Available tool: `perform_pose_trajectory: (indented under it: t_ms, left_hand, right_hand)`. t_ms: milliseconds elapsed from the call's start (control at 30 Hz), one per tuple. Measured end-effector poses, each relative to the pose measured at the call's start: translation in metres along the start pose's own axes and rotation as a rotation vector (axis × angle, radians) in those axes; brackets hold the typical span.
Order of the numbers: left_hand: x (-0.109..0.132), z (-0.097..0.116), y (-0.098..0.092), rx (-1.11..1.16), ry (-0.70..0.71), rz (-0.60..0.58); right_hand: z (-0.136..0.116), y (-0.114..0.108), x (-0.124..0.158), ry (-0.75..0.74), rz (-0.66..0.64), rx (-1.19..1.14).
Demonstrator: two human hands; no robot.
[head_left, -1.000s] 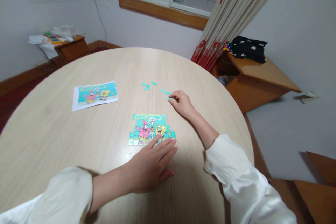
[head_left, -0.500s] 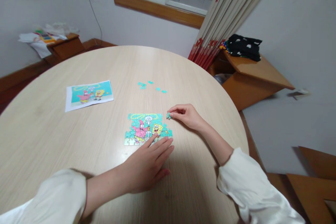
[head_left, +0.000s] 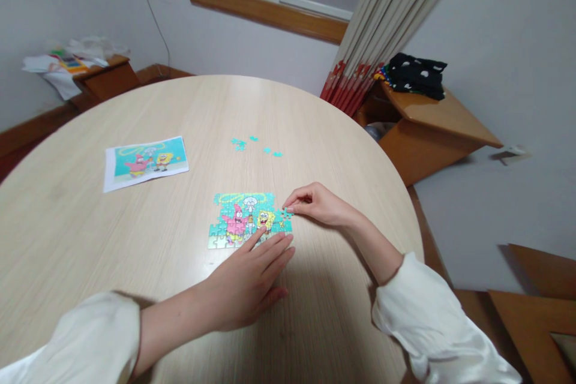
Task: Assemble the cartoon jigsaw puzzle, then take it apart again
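Observation:
A partly joined jigsaw puzzle (head_left: 234,222) with a pink starfish, a pale squid figure and a yellow sponge lies flat on the round table. My left hand (head_left: 252,276) rests with outstretched fingers on its lower right part, covering some of the bottom edge. Between the thumb and forefinger of my right hand (head_left: 317,204) is a turquoise puzzle piece (head_left: 287,213), at the right side of the puzzle above the sponge's outstretched arm. Whether that piece is locked in, I cannot tell.
Several loose turquoise puzzle pieces (head_left: 240,145) lie beyond the puzzle. A printed reference picture (head_left: 148,162) is on the left of the table (head_left: 153,270). Past the right edge stands a wooden stool (head_left: 436,132) with black patterned cloth (head_left: 416,75) on it.
My right hand has brought the turquoise piece down and slightly left, from beside the puzzle to its right edge. My left hand stays on the puzzle. The camera view has shifted slightly.

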State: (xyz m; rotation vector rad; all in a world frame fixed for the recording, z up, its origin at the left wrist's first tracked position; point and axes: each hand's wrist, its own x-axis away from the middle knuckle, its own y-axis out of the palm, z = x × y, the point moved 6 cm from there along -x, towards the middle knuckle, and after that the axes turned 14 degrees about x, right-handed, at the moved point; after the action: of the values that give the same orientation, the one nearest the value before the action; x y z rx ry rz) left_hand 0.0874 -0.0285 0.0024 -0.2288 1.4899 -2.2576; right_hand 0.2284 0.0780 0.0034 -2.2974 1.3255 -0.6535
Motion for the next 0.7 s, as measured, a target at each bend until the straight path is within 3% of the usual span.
perform_pose_trajectory:
  t_ms: [700]
  left_hand:
    - [-0.0009,0.0008,-0.0028,0.019,0.007,0.033]
  right_hand:
    - [0.002,0.0026,-0.0007,0.018,-0.006,-0.024]
